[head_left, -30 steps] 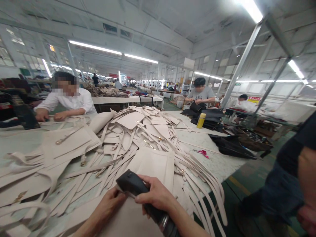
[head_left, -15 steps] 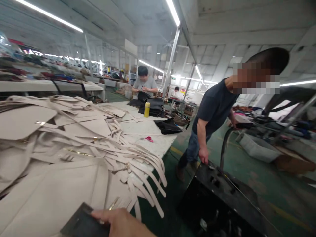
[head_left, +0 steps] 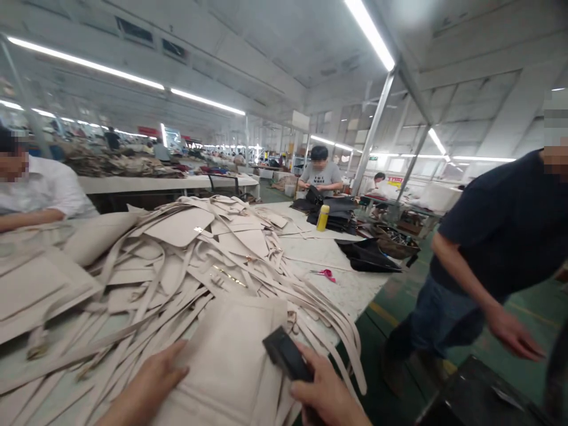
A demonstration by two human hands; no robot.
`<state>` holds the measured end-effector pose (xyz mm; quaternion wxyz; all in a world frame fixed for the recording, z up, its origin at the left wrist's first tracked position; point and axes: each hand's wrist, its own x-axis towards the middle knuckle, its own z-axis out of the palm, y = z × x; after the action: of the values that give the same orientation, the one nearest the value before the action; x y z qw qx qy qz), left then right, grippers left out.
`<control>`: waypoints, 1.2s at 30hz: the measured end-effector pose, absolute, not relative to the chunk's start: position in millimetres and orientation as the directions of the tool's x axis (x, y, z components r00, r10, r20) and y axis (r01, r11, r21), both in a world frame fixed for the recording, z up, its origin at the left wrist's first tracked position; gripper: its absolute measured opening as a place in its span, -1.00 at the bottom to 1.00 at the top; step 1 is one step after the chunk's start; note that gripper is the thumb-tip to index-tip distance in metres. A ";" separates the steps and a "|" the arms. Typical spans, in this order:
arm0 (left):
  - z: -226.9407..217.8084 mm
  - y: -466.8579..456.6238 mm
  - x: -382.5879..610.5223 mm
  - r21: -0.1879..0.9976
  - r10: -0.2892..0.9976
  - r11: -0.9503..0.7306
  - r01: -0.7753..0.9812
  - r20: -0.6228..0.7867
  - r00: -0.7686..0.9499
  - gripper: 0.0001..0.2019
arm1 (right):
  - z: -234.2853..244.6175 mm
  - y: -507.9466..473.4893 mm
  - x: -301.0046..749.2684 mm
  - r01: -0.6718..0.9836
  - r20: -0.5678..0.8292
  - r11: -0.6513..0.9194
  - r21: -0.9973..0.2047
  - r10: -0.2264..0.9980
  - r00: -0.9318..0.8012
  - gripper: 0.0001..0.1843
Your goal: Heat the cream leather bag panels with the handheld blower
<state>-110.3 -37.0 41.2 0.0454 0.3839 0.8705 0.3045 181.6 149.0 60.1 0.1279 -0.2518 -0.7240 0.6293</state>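
My right hand (head_left: 327,393) is closed around a black hand-held tool (head_left: 286,354) at the bottom of the view, its head resting over the right edge of a cream bag panel (head_left: 231,355). My left hand (head_left: 153,378) lies flat on the left side of that same panel, fingers stretched out. Behind the panel spreads a big heap of cream bag pieces and long straps (head_left: 199,254) with small gold fittings, some straps hanging over the table's right edge.
A person in a dark shirt (head_left: 492,236) stands close on the right, hand (head_left: 515,337) over a black box (head_left: 483,396) on the green floor. A white-sleeved person (head_left: 39,195) sits at far left. Pink scissors (head_left: 327,274), a yellow bottle (head_left: 322,218) and black bags (head_left: 368,255) lie farther along the table.
The view has swung back left from the aisle to the table. My left hand has come back into sight, flat on the panel. The standing person has straightened and lifted a hand off the black box.
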 end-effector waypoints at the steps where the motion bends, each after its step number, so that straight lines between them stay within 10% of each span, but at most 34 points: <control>1: 40.5 -36.7 -106.6 0.567 0.715 0.513 0.645 0.133 -0.686 -0.57 | 67.5 157.2 177.6 0.222 -0.152 0.068 -0.973 0.534 -0.831 -0.34; 8: 36.1 -42.7 -103.9 0.524 0.807 0.505 0.686 -0.005 -0.591 -0.52 | 75.5 218.1 130.0 0.390 -0.319 0.040 -0.920 0.503 -0.803 -0.63; 14: 64.0 2.4 -48.3 -0.036 0.769 0.639 0.769 0.068 -0.636 -0.27 | 72.4 236.6 88.7 0.454 -0.357 0.093 -0.886 0.487 -0.797 -0.77; 21: 33.2 53.1 40.6 0.300 0.926 0.377 0.876 -0.156 -0.345 -0.31 | 96.5 247.9 107.3 0.393 -0.241 0.186 -0.901 0.540 -0.807 -0.63; 36: 7.3 48.9 27.5 0.285 0.970 0.233 0.930 -0.132 -0.203 -0.19 | 80.9 257.1 94.7 0.386 -0.344 0.110 -0.916 0.282 -0.896 -0.68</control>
<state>27.5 48.9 7.3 0.1422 0.6152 0.7721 0.0713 94.7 257.1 80.9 -0.0413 -0.2245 -0.7438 0.6282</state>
